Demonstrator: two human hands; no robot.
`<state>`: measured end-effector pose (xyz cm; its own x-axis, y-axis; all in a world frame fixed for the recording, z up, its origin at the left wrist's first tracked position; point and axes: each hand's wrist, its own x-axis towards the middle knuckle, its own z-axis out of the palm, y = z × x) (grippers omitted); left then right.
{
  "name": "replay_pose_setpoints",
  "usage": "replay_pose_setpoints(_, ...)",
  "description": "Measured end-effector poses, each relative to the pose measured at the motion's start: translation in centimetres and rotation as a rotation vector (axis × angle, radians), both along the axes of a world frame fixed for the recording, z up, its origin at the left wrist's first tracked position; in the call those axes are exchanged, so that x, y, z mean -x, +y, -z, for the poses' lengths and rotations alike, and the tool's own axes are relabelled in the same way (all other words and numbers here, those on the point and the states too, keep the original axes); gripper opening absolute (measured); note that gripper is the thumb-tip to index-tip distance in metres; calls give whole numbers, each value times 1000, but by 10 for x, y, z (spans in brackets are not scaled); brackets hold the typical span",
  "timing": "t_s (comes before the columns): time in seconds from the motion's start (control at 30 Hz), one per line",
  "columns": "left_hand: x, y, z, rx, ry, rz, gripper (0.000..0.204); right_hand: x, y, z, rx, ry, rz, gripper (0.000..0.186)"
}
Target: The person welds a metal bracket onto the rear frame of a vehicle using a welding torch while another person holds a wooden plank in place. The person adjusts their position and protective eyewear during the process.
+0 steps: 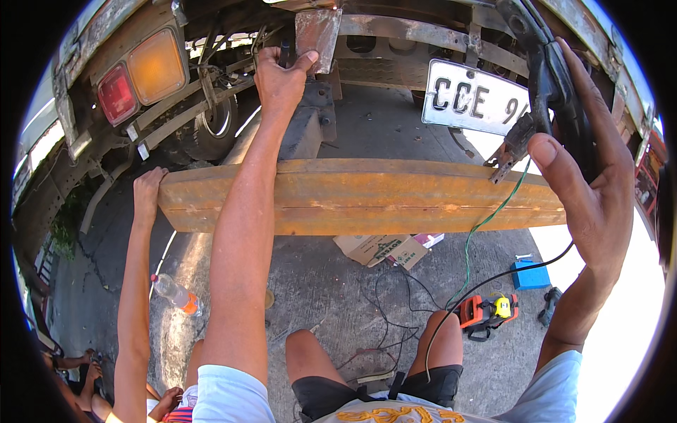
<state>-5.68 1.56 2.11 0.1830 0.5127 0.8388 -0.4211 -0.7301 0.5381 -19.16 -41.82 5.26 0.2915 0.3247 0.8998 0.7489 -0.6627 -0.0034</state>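
Observation:
My left hand (pixel 278 81) reaches up under the truck's rear. Its thumb presses on a worn metal plate (pixel 317 35) hanging from the frame, and the other fingers curl beside it, partly hidden. My right hand (pixel 599 190) is raised close to the camera, wrapped round a black, curved, plastic-looking piece (pixel 553 77) whose kind I cannot make out. Below both hands a long rusty steel beam (pixel 367 197) spans the view. Another person's hand (pixel 148 185) grips its left end. A green wire (pixel 486 225) runs down in front of the beam, next to my right hand.
A red and amber tail light (pixel 156 65) and a number plate (pixel 479 95) are on the truck. On the ground lie a cardboard box (pixel 381 250), dark cables (pixel 381 303), an orange-black machine (pixel 489 310), a blue box (pixel 530 276) and a plastic bottle (pixel 173 290). People sit at lower left.

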Motion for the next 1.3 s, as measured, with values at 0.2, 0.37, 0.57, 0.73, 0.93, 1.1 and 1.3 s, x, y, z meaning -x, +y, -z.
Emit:
replay_pose_setpoints(0.2,1,-1,-1,14,1,9,64,2,4,0,-8,30,-61,94)
replay_pose_setpoints(0.37,1,-2,-1,35,3,42,63,6,6,0,-9,89,-60,94)
replay_pose_setpoints(0.57,-1,1,1,11,11,5,64,3,7,1,-14,48,-66,94)
replay_pose_setpoints(0.73,-4,3,1,9,-9,21,65,2,6,1,-13,45,-66,95)
replay_pose_setpoints(0.93,-6,5,2,13,-9,38,65,4,9,1,-15,46,-55,96)
replay_pose_setpoints(1.1,-5,4,1,2,-25,26,64,7,11,0,-28,97,-103,95)
replay_pose_setpoints(1.3,1,0,0,3,-1,27,61,6,10,-1,-26,110,-133,94)
